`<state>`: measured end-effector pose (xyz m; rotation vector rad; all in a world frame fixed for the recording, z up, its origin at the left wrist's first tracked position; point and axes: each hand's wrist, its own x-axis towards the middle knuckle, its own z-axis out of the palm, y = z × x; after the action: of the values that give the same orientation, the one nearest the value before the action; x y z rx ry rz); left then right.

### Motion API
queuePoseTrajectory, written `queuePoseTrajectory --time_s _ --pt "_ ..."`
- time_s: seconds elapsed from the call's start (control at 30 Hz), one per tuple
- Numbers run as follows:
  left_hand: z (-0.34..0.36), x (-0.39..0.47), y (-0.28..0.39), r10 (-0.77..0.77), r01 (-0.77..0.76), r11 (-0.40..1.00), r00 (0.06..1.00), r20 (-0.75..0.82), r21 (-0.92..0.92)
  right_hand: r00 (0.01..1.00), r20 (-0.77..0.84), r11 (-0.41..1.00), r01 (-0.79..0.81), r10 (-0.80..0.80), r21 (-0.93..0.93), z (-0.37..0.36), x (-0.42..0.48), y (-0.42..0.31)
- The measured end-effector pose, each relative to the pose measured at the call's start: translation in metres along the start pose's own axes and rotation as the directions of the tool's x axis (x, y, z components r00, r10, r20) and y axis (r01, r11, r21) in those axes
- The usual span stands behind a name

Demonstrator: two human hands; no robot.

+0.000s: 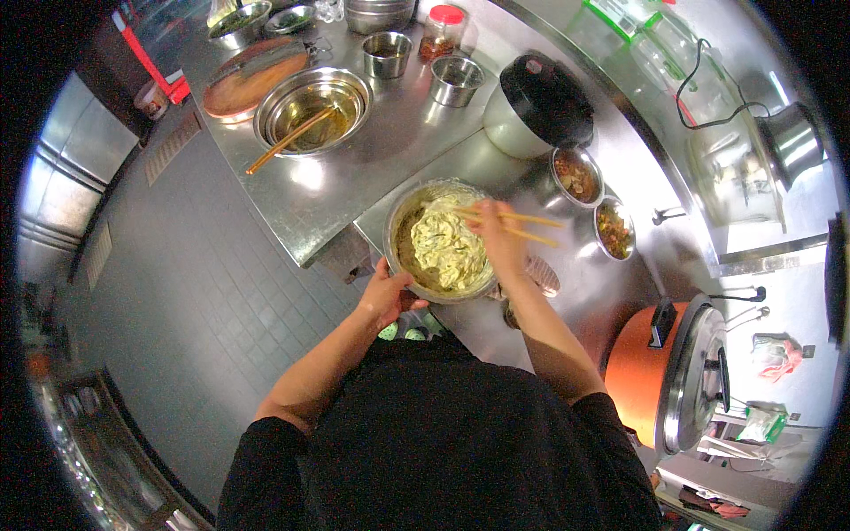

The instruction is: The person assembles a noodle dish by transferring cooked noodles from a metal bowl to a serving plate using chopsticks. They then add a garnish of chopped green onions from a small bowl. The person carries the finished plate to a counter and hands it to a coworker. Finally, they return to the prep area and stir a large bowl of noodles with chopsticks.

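Note:
A round metal mixing bowl [398, 265] sits at the counter's edge in front of me. Inside it is a thick, pale yellow-green mixture [448, 242] with darker green strips in it. My left hand [388, 295] grips the bowl's near-left rim, thumb over the edge. In my right hand [495, 235] is a pair of wooden chopsticks [531, 222], slightly blurred, with their tips in the mixture. Just right of the bowl, partly behind my right forearm, lies a striped brownish object [543, 275] that I cannot identify.
Farther left are nested metal basins [312, 149] with long chopsticks [285, 143] across them and a round wooden board [265, 73]. A black-lidded cooker [544, 99] and food-filled metal containers [576, 176] stand to the right. Nearer is a large orange pot [641, 372].

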<state>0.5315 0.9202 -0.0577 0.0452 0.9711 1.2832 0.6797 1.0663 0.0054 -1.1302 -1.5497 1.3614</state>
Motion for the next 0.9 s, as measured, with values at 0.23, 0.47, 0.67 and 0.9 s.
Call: queuePoseTrajectory --time_s 0.23,0.47,0.67,0.9 --pt "-0.002 -0.002 0.001 0.011 -0.011 1.0 1.0 -0.013 -0.02 0.995 0.063 0.98 -0.07 0.083 -0.187 -0.019 -0.02 -0.021" --pt "0.008 -0.007 0.005 -0.021 0.021 1.0 0.999 -0.036 -0.014 0.995 0.098 0.997 -0.008 0.016 -0.073 0.002 -0.006 0.005" --pt "-0.001 -0.004 0.001 -0.003 0.003 1.0 1.0 -0.015 -0.009 0.997 -0.042 0.983 0.059 -0.067 -0.171 0.0 -0.015 -0.006" --pt "0.004 -0.007 0.004 -0.012 0.012 1.0 0.999 -0.034 -0.028 0.99 0.105 0.985 -0.073 0.09 -0.159 0.0 -0.007 -0.011"
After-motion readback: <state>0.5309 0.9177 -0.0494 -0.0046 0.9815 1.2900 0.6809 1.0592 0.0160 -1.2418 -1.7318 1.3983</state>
